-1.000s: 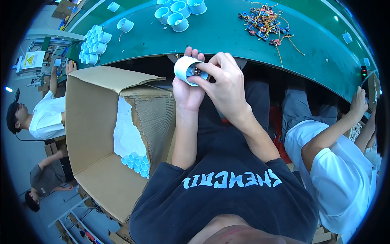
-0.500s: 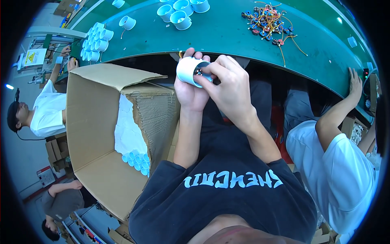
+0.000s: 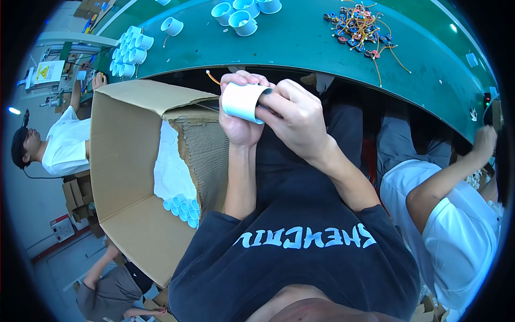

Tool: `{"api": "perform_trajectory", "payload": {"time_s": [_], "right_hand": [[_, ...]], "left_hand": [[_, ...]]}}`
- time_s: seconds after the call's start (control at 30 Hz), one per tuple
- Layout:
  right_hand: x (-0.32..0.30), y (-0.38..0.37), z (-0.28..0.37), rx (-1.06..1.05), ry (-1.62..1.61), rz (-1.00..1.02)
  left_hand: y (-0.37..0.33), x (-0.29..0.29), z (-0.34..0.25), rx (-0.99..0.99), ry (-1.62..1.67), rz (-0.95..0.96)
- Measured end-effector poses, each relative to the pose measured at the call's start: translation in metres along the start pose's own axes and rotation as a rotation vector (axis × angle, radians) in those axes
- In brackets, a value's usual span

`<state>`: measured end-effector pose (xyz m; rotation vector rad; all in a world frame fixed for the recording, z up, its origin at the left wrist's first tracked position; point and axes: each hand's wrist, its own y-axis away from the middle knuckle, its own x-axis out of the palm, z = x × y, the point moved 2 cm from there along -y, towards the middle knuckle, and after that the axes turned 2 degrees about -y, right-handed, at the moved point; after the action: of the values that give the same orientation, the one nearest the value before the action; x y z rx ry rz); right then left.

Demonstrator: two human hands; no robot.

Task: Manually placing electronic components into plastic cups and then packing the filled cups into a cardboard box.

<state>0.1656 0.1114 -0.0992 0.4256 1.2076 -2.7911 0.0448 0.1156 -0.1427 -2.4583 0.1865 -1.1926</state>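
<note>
My left hand is wrapped round a pale blue plastic cup, held on its side above my lap near the table edge. The cup's open end faces right. Thumb and fingers of my right hand reach into that opening, closed on a small dark part that they mostly hide. From the cup's left end sticks out a thin cable of orange and red wires.
On the green table stand several pale blue cups, beside a tangle of wired parts. A cardboard box with more cups is at my left. Co-workers sit at the right and left.
The cup has shifted slightly left and turned, so more of the cable shows. My right fingers now cover most of the dark part. The right co-worker's hand has left the table top.
</note>
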Motion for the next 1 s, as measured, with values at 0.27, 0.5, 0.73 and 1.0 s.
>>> {"api": "perform_trajectory", "payload": {"time_s": [0.27,0.5,0.73,1.0], "right_hand": [[0.001,-0.003,0.003,0.141,-0.112,0.052],[-0.011,-0.010,0.010,0.158,0.065,-0.006],[-0.018,-0.009,-0.001,0.054,0.111,0.032],[-0.015,-0.004,-0.003,-0.017,0.110,0.084]], "left_hand": [[0.000,0.003,-0.005,0.029,-0.071,-0.046],[-0.003,0.002,0.015,-0.105,0.364,-0.182],[-0.004,0.003,0.027,-0.127,0.412,-0.193],[-0.005,0.006,0.015,-0.073,0.050,-0.169]]}}
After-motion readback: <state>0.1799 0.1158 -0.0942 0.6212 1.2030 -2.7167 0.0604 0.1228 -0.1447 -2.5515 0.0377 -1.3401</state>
